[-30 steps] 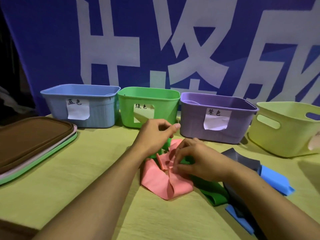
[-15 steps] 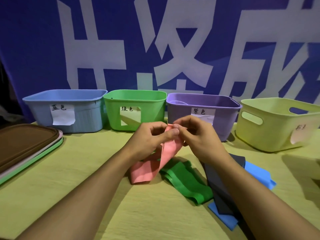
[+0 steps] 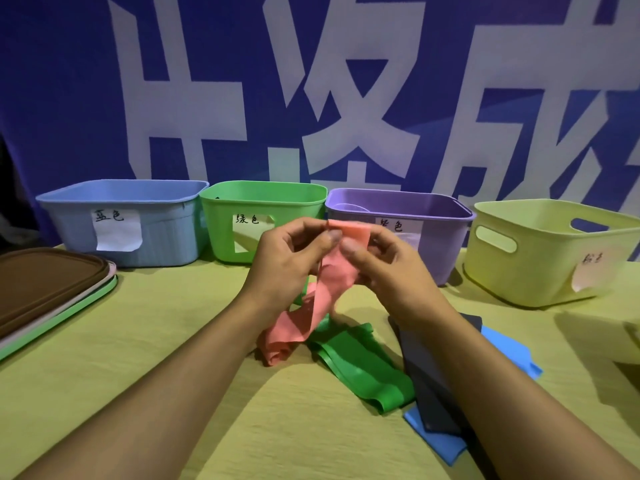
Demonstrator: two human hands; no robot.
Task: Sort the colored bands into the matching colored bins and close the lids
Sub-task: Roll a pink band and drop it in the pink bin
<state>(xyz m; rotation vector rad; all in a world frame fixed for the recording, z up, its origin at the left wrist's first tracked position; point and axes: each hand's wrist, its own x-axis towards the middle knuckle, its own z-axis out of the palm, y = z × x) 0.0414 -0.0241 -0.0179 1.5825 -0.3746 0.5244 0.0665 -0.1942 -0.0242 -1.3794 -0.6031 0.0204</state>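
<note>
Both hands, left hand and right hand, pinch the pink band above the worktop, its tail trailing beside the green band, while four bins wait open, so sorting has barely begun.

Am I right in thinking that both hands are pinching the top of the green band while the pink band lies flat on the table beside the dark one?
Not quite: the colours are swapped. In the head view the left hand and right hand pinch the pink band, and the green band lies on the table beside the dark band.
</note>
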